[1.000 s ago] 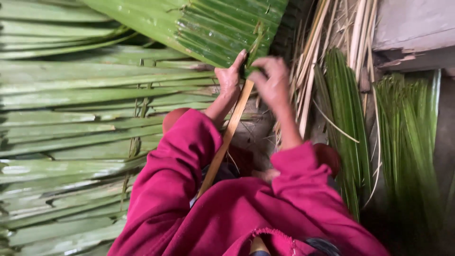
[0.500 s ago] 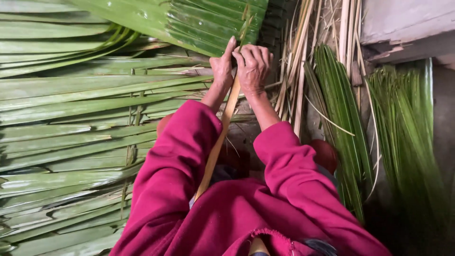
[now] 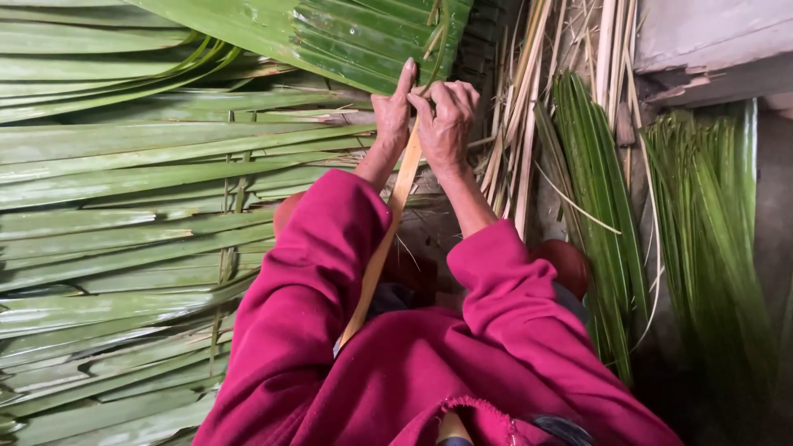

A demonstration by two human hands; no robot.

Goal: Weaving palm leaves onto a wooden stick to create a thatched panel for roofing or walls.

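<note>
Both hands are up tight together at the top of the wooden slat (image 3: 388, 239). The left hand (image 3: 391, 120) has its grip closed around the slat's upper end, with 1 finger sticking straight up against the big green leaf (image 3: 347, 37). The right hand (image 3: 448, 124) is curled shut just beside it, fingers folded over the same spot where the leaf edge meets the slat.

What's changed: 1 second back the right hand was spread open and set apart from the left, fingers just pinching at the leaf edge. Half a second back it had swung in and closed up next to the left, and now both sit a touch lower and tighter. To me that reads as going from fiddling with the leaf edge to pinning it firmly on the slat.

The slat runs diagonally from the hands down to the person's lap, between the 2 red sleeves (image 3: 322, 272). Layered leaf strips (image 3: 124, 206) fill the left side, dry pale stalks (image 3: 529, 107) stand right of the hands, and bundles of thin green strips (image 3: 710, 231) lean further right.

No packages, labels or signs anywhere I can spot.
</note>
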